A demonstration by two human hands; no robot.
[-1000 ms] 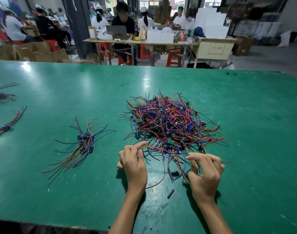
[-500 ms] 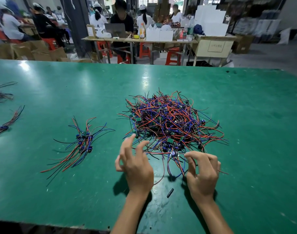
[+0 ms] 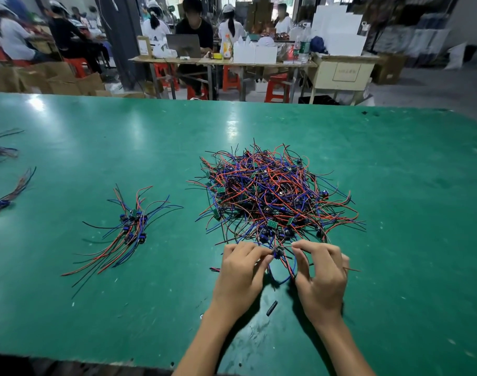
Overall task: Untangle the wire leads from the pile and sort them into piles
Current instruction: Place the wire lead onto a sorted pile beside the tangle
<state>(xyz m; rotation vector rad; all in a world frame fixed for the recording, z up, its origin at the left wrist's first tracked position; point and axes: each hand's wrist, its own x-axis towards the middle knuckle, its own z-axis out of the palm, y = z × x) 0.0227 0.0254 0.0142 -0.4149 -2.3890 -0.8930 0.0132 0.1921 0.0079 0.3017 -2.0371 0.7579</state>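
Green worktop (image 3: 394,267), left to right:

Far left edge: two small bundles of leads (image 3: 4,196), partly cut off by the frame, well apart from everything else.

Left of centre: sorted pile (image 3: 131,229), red, blue and black leads fanned out roughly parallel, small blue parts and a green board clustered at the middle. Lies clear of the big heap, with bare worktop between them.

Centre: tangled pile (image 3: 272,196), a dense mound of red, blue and black wire with small green boards and dark components mixed through. Loose ends stick out all round.

Left hand (image 3: 240,275) at the near edge of the tangle, fingers curled, grip closed as a fingertip pinch on one wire lead (image 3: 278,252) by its small component.

Right hand (image 3: 323,278) just beside it, fingers curled too, thumb and forefinger pinching the wires of the same lead. Its blue and red wires loop down between the two hands toward the near side. Can't tell whether the lead is free of the heap yet.

Near side, between the wrists: short black piece (image 3: 272,308) lying loose on the worktop.
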